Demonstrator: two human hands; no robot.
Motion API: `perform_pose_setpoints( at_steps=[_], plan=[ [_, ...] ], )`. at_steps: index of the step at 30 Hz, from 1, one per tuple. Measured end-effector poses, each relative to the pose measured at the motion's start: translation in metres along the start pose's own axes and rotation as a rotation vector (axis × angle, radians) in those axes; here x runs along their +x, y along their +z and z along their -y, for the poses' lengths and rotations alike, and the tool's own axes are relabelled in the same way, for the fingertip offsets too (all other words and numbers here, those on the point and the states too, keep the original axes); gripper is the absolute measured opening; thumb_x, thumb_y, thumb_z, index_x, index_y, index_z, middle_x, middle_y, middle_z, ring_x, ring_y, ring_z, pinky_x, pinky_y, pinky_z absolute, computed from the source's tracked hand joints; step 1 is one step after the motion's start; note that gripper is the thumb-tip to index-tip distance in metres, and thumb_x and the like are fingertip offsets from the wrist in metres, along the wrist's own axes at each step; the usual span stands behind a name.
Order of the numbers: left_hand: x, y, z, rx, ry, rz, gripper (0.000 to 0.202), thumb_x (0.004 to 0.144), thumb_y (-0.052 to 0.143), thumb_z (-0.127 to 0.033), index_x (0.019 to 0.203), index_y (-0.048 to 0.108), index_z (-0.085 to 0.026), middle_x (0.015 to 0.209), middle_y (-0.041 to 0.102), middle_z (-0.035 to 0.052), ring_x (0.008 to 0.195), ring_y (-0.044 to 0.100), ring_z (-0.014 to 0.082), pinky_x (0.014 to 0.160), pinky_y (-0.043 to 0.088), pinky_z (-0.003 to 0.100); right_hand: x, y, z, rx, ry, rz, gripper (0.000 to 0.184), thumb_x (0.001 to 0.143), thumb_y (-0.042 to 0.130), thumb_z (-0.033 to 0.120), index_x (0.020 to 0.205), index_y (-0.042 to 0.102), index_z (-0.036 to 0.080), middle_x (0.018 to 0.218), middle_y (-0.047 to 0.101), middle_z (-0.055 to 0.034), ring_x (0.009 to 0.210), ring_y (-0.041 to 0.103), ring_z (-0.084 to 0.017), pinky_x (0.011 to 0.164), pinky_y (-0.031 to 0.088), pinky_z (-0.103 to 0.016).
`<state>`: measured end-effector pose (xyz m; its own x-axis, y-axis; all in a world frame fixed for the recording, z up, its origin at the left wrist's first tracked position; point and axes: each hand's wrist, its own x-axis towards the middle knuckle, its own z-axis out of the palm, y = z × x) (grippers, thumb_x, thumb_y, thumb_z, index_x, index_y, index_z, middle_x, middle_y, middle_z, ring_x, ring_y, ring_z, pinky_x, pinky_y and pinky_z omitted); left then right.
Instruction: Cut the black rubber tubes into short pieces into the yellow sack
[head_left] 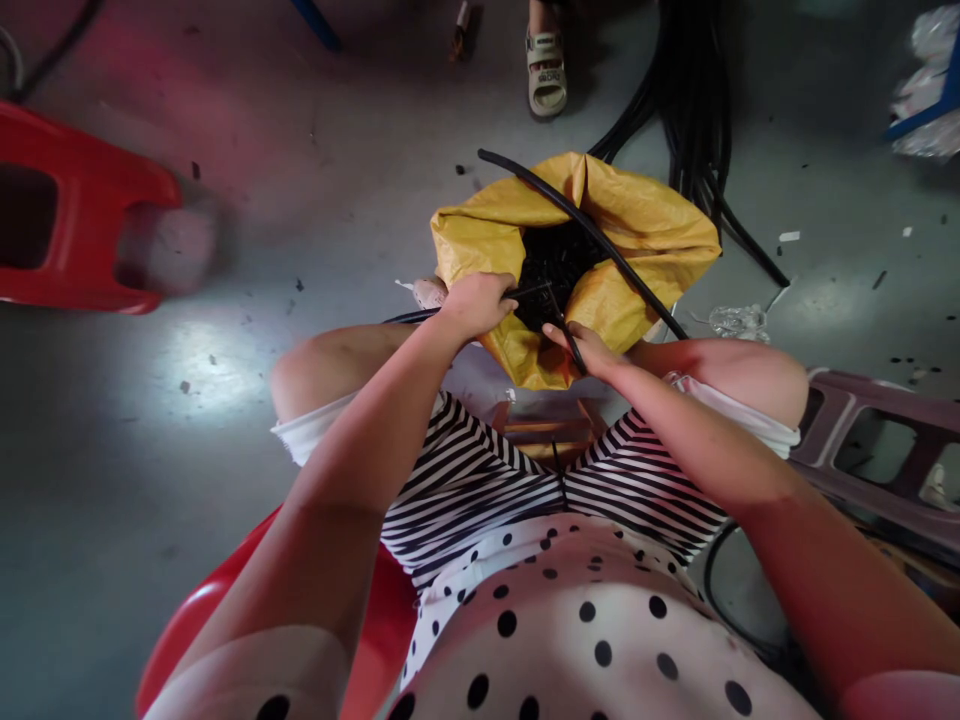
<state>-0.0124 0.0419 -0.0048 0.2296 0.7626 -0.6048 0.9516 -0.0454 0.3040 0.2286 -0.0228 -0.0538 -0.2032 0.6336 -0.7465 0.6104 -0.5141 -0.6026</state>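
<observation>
I sit on a red chair with a yellow sack (652, 225) open on the floor between my knees. It holds a heap of short black pieces (553, 262). My left hand (478, 301) is closed around a thin black cable (411, 316) at the sack's near rim. My right hand (586, 347) pinches a short black cable piece (562, 318) over the sack's opening. A long black tube (592, 238) lies slanted across the top of the sack.
A red plastic chair (71, 215) stands at the left. A bundle of black cables (694, 110) lies on the grey floor behind the sack. Another person's sandalled foot (546, 72) is at the top. A grey-purple stool (885, 450) lies at the right.
</observation>
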Motion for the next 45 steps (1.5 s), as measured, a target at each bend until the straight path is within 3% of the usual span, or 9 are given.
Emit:
perform_pose_setpoints(
  at_steps=[9,13,18,25,33,38,45],
  plan=[
    [0.001,0.005,0.0,0.02,0.079,0.031,0.045,0.108,0.059,-0.035,0.148,0.078,-0.024,0.145,0.08,0.0114,0.136,0.072,0.0342,0.114,0.056,0.043,0.002,0.0,-0.002,-0.025,-0.038,-0.013,0.072,0.096,0.065,0.093,0.101,0.069,0.021,0.097,0.077,-0.0099,0.097,0.071,-0.028,0.091,0.054,-0.037],
    [0.003,0.009,0.001,0.023,0.088,0.024,0.044,0.107,0.061,-0.036,0.147,0.079,-0.029,0.141,0.082,0.008,0.134,0.072,0.0335,0.112,0.057,0.042,0.005,0.004,-0.004,-0.043,-0.045,-0.046,0.073,0.096,0.063,0.095,0.092,0.067,0.022,0.089,0.074,-0.0086,0.089,0.069,-0.026,0.084,0.051,-0.034],
    [0.005,0.011,0.001,0.043,0.084,0.037,0.046,0.109,0.06,-0.037,0.149,0.079,-0.028,0.144,0.081,0.009,0.134,0.073,0.0334,0.111,0.057,0.041,0.004,0.007,-0.004,-0.087,-0.078,-0.079,0.081,0.093,0.056,0.102,0.072,0.056,0.024,0.068,0.059,-0.0032,0.071,0.056,-0.02,0.069,0.04,-0.033],
    [0.006,0.012,0.003,0.066,0.06,0.051,0.045,0.108,0.058,-0.036,0.148,0.078,-0.027,0.143,0.081,0.0093,0.132,0.073,0.0319,0.109,0.057,0.038,0.003,0.008,-0.009,-0.041,-0.106,-0.14,0.087,0.079,0.062,0.109,0.065,0.049,0.025,0.061,0.04,0.0024,0.065,0.044,-0.016,0.064,0.031,-0.033],
    [0.007,0.01,0.0,0.045,0.007,-0.004,0.044,0.11,0.055,-0.032,0.144,0.079,-0.021,0.141,0.081,0.0133,0.132,0.073,0.0337,0.111,0.059,0.042,0.003,0.006,-0.011,0.026,-0.021,-0.054,0.073,0.092,0.066,0.095,0.088,0.067,0.023,0.076,0.066,-0.0049,0.081,0.066,-0.024,0.078,0.05,-0.034],
    [0.007,0.012,-0.001,0.019,0.044,-0.008,0.046,0.11,0.055,-0.034,0.15,0.077,-0.025,0.145,0.08,0.0104,0.135,0.071,0.0325,0.114,0.057,0.042,0.0,0.007,-0.005,-0.024,-0.028,-0.022,0.07,0.094,0.067,0.093,0.091,0.066,0.023,0.084,0.07,-0.0057,0.086,0.067,-0.025,0.081,0.05,-0.034],
    [0.004,0.006,-0.014,0.001,0.081,0.047,0.05,0.109,0.055,-0.029,0.153,0.077,-0.022,0.145,0.08,0.015,0.138,0.073,0.0345,0.117,0.056,0.042,0.0,0.008,0.005,-0.078,-0.047,-0.033,0.068,0.099,0.061,0.091,0.086,0.062,0.024,0.085,0.069,-0.0047,0.085,0.066,-0.024,0.081,0.047,-0.034]
  ],
)
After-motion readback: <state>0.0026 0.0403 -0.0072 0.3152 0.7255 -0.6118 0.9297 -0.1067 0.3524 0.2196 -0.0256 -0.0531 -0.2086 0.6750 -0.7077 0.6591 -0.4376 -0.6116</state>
